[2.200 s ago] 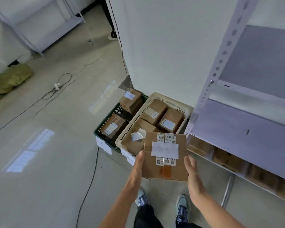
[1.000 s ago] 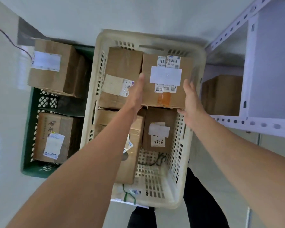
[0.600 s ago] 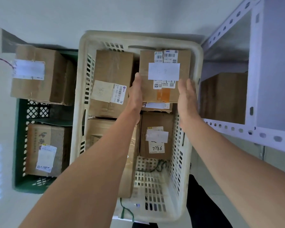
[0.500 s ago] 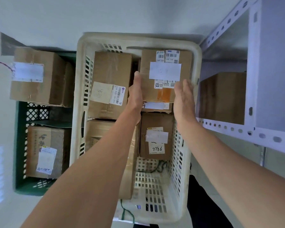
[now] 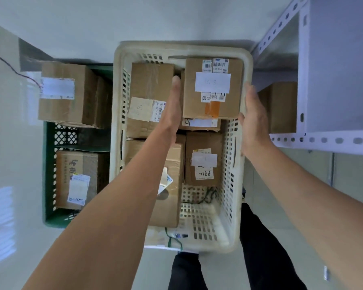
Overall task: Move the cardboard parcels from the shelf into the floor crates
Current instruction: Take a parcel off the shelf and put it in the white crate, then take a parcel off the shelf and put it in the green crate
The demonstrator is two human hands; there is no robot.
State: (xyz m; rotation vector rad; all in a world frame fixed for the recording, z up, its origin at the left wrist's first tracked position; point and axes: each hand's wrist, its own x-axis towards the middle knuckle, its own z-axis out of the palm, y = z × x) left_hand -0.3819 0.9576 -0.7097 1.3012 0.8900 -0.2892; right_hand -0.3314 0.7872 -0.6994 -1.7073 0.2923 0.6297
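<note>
The cardboard parcel (image 5: 213, 88) with a white label and orange tape lies in the far right corner of the cream crate (image 5: 232, 237), on top of another parcel. My left hand (image 5: 173, 109) lies flat with straight fingers along its left side. My right hand (image 5: 253, 116) hovers over the crate's right rim with straight fingers, just off the parcel. Several other parcels fill the crate, one marked 7786 (image 5: 203, 160). A green crate (image 5: 48, 206) to the left holds two parcels.
The white metal shelf (image 5: 323, 141) stands right of the crates, with one brown parcel (image 5: 281, 107) on its low level. A white wall runs behind the crates. A thin cable (image 5: 8, 65) crosses the floor at far left. My legs stand just behind the cream crate.
I carried the labelled parcel from waist height down into the cream crate's far right corner. Both hands have gone flat, and my right hand has slid right, off the parcel.
</note>
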